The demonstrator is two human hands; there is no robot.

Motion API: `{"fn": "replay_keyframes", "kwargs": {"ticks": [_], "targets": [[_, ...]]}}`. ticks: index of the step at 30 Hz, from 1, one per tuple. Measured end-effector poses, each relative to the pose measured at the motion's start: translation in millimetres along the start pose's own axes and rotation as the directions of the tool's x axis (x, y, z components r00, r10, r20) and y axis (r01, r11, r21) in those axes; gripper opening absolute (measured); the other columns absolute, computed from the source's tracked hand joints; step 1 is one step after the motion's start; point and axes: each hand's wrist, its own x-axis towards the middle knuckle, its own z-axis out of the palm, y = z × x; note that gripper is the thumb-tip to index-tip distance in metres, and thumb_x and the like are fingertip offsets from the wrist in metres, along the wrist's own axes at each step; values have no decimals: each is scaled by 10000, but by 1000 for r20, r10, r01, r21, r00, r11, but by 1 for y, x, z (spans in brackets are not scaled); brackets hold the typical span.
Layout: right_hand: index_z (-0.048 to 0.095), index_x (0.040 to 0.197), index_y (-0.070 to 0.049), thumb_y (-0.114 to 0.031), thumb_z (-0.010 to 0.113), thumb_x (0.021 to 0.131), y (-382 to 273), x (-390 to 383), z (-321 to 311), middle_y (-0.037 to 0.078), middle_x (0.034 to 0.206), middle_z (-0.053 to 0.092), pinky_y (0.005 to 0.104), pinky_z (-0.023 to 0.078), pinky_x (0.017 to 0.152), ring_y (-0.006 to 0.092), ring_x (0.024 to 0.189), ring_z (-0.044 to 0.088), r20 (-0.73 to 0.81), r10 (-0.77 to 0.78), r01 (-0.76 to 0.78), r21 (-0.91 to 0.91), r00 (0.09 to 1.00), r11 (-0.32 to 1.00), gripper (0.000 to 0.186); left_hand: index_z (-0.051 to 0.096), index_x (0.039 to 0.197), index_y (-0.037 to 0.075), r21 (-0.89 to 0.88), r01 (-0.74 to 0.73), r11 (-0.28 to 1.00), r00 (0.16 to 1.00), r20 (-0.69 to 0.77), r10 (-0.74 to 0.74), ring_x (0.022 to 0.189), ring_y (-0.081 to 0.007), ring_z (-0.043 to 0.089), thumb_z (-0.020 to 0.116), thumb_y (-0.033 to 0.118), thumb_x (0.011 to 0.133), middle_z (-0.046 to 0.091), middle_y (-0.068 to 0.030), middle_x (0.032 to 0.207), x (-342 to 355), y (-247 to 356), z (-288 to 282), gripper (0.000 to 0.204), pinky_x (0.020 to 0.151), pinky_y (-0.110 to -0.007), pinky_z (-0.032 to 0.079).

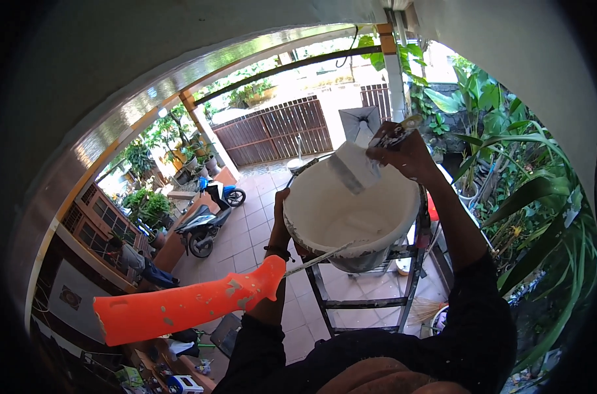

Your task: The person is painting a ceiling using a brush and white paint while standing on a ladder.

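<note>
A round bucket (pixel 302 197), pale inside and smeared with a whitish coating, is in front of me above a ladder (pixel 367 303). My left hand (pixel 280 226) grips its left side, with some fingers hidden behind the wall. Over the bucket's far right rim, my right hand (pixel 400 154) is closed on a putty knife (pixel 356 167), whose wide, white-and-grey blade tilts down into the opening. White spatters mark that hand. A bright orange handle (pixel 187 305) with chipped spots and a thin metal rod reaches across my left forearm to the bucket's near rim.
The dark ladder stands on a tiled floor (pixel 249 240). A scooter (pixel 210 217) is parked at left, and a person (pixel 137 259) is farther left. Broad-leaved plants (pixel 541 190) crowd the right side. A brown slatted gate (pixel 272 134) closes the far end; ceiling (pixel 147 46) curves overhead.
</note>
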Motion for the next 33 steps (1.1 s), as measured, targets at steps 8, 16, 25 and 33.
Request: {"fn": "replay_keyframes", "kwargs": {"ticks": [8, 16, 25, 33], "targets": [[602, 791, -35, -168, 717, 739, 23, -2, 7, 72, 665, 609, 310, 476, 542, 157, 543, 595, -93, -76, 42, -321, 993, 946, 183, 589, 1089, 18, 17, -67, 998, 997, 46, 66, 875, -241, 581, 503, 509, 817, 627, -123, 981, -1, 3, -1, 567, 779, -374, 474], [647, 974, -33, -101, 658, 833, 9, -3, -41, 7, 748, 600, 236, 496, 581, 106, 639, 584, -454, 176, 204, 669, 873, 715, 158, 600, 1030, 45, 35, -88, 996, 996, 22, 87, 813, -233, 572, 517, 501, 811, 624, -109, 904, 6, -3, -2, 513, 728, -375, 469], [634, 937, -40, -76, 638, 865, -165, 47, -73, 18, 809, 611, 233, 462, 589, 94, 677, 562, -496, -461, 677, 548, 736, 491, 80, 618, 991, 48, -74, -43, 996, 999, -24, 42, 785, -208, 610, 536, 481, 820, 638, -85, 888, -39, 9, 39, 473, 726, -326, 509], [610, 1125, -12, -118, 585, 915, -273, 73, -35, 57, 962, 652, 268, 475, 709, 130, 772, 577, -242, -805, 788, 480, 542, 386, 236, 612, 921, 100, -44, -170, 984, 985, 30, 171, 722, -155, 586, 559, 473, 827, 601, -31, 790, 17, -14, -30, 389, 690, -298, 498]]}}
